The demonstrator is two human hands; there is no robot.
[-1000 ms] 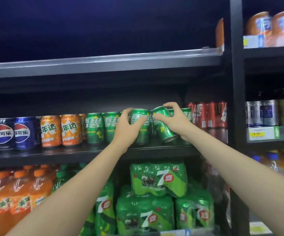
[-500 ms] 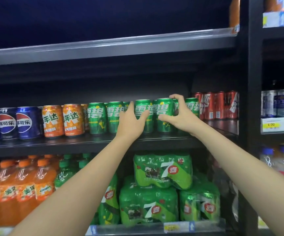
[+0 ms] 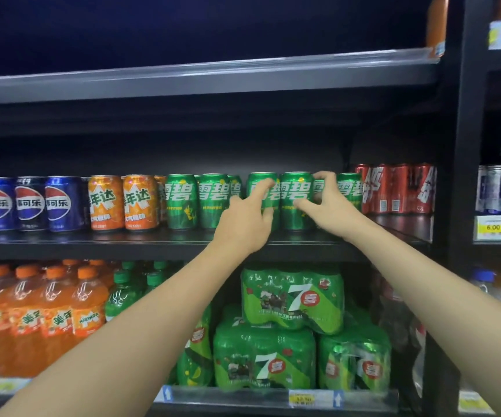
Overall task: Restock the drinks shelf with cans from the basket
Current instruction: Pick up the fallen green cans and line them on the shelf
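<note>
Green cans stand in a row on the middle drinks shelf. My left hand reaches up to one green can, thumb at its left side and fingers across its front. My right hand is on the neighbouring green can, which stands upright on the shelf; the thumb presses its front and the fingers curl round its right side. More green cans stand behind and to the right. The basket is out of view.
Blue cans and orange cans fill the shelf's left, red cans its right. Below are orange bottles and green six-packs. A black upright separates the right-hand bay. The shelf above looks dark.
The tilted green can in my right hand has been set upright in the row. Both hands stay on the cans; the view has shifted slightly.
</note>
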